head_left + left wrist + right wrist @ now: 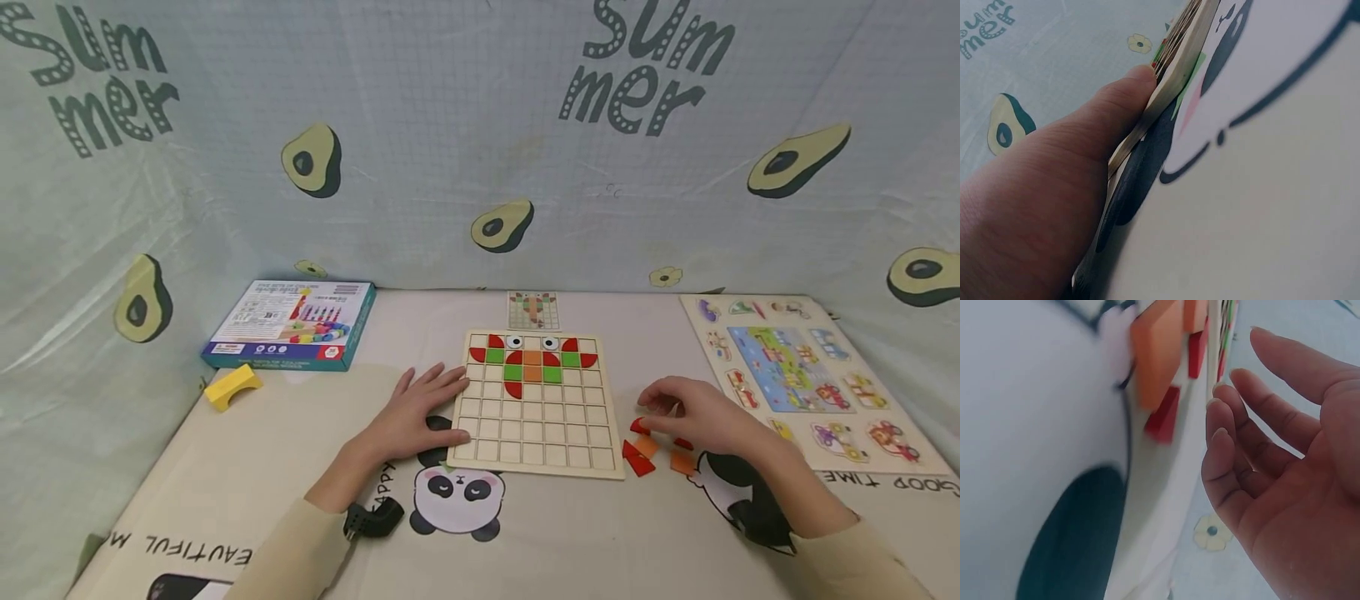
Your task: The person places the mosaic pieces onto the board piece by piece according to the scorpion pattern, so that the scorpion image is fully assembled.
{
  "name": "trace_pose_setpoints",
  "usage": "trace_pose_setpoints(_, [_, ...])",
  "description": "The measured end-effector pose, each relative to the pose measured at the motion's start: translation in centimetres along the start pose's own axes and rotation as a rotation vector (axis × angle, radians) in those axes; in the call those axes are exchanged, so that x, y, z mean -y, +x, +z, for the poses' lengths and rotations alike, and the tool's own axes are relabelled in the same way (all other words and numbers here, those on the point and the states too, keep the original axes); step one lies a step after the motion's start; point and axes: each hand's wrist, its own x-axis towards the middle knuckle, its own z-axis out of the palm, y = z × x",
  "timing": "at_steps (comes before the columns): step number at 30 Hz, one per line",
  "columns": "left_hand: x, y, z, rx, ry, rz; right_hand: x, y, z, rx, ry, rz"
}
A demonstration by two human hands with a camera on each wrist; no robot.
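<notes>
Wooden grid board (536,406) at the middle of the desk (247,467), near its front edge, lying flat on a panda-print cloth. Its top two rows carry red, green and orange tiles and two eye tiles; a red half-round sits in the third row, and the remaining cells are bare. Left hand (416,417), fingers straight and spread, presses flat on the desk against the board's left edge; the left-wrist view shows the thumb (1129,94) touching the board's side, steadying it, grasping nothing. Right hand (693,412) hovers just right of the board above the loose tiles (645,450), red and orange, scattered near the board's front right corner. Its fingers are loosely bent; the right-wrist view shows an empty, relaxed palm with the tiles just beyond the fingertips (1219,415), not touched. A small pattern card (533,310) lies just behind the board, toward the back edge.

Step in hand, as judged: choosing the next tile from the loose pile, with the pattern only partly laid. The next move calls for pinching one tile by its edges, checking its colour and shape against the card, and seating it squarely in a bare cell while the left hand keeps the board from sliding.

Also present: a blue box (292,323) and yellow arch block (232,387) toward the back left corner; a picture puzzle (810,379) along the right edge.
</notes>
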Motion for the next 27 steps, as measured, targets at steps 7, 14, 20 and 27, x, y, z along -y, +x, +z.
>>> trace_pose_setpoints(7, [-0.1, -0.1, 0.2, 0.005, -0.003, 0.003, -1.1, -1.6, -0.4, 0.036, 0.019, 0.012])
trace_pose_setpoints(14, [-0.1, -0.1, 0.2, 0.005, -0.007, 0.002, -1.9, -2.7, -0.7, 0.048, -0.010, 0.006])
trace_pose_setpoints(20, [0.0, 0.0, 0.0, 0.001, -0.006, 0.008, -2.2, -3.1, -0.7, 0.052, -0.020, 0.015])
trace_pose_setpoints(27, [0.0, 0.1, -0.2, -0.002, -0.008, 0.009, -1.9, -2.7, -0.6, 0.019, -0.015, -0.038])
